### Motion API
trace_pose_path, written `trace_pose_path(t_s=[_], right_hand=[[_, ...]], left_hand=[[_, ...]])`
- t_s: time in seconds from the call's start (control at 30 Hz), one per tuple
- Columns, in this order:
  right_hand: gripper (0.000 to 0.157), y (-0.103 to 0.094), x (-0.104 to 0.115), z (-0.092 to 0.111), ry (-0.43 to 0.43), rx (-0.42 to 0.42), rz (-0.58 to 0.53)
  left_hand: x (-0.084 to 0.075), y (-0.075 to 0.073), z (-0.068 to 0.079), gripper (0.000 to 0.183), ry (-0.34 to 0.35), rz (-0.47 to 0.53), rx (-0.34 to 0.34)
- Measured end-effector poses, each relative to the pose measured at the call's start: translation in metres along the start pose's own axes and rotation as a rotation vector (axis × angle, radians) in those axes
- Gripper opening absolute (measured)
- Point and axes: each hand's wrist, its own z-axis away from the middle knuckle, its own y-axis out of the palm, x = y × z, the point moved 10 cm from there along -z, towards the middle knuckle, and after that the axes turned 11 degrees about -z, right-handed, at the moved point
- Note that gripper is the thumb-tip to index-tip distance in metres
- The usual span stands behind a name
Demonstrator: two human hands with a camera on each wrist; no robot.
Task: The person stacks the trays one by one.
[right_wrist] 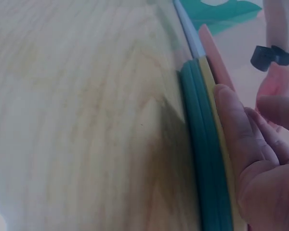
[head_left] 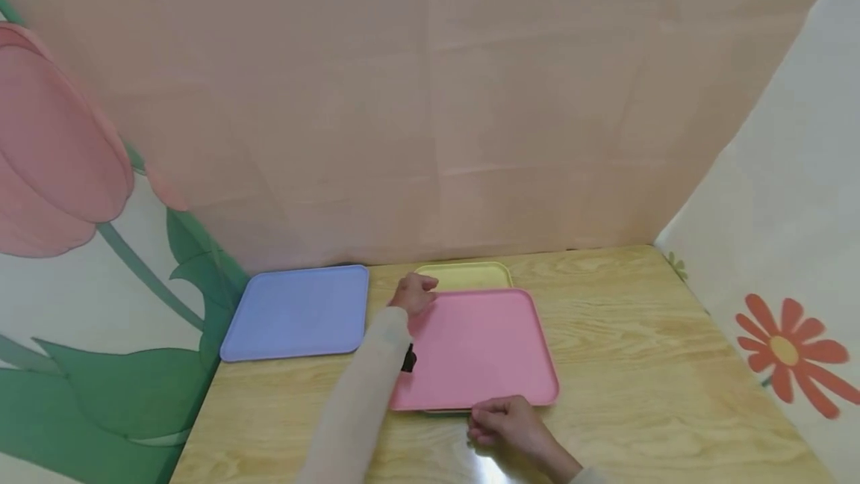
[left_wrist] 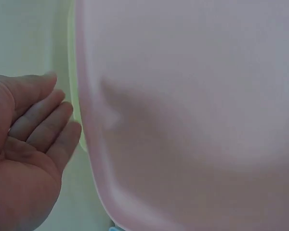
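A pink tray (head_left: 477, 353) lies on top of a stack in the middle of the table. Under it are a yellow tray (right_wrist: 214, 106), jutting out behind, and teal trays (right_wrist: 202, 149) at the bottom. My left hand (head_left: 414, 294) is beside the pink tray's far left corner; the left wrist view shows its fingers (left_wrist: 53, 122) loosely bent just off the rim, holding nothing. My right hand (head_left: 510, 424) is at the near edge of the stack. Its extended fingers (right_wrist: 238, 130) rest along the tray edges, with the thumb held apart from them.
A blue tray (head_left: 295, 312) lies on the table to the left. The wooden table (head_left: 625, 364) runs back to a plain beige cloth backdrop (head_left: 430, 103). Flower-printed cloths hang at the left (head_left: 60, 140) and right (head_left: 793, 282).
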Motion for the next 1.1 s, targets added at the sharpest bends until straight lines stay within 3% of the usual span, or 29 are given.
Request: trace_pose_path(t_s=[0.17,0.47,1.1], right_hand=[[0.027,-0.002,-0.009,0.002,0.012,-0.027,0.004],[0.028,-0.003,-0.02,0.004,0.03,-0.075,-0.094],[0.028,-0.02,-0.013,0.0,-0.007,-0.174,-0.067]], left_hand=[[0.002,-0.001,0.0,0.031,0.0,-0.064,-0.01],[0.003,0.0,0.0,0.03,0.033,-0.131,-0.015],[0.014,-0.01,0.003,0.03,-0.011,-0.167,-0.026]])
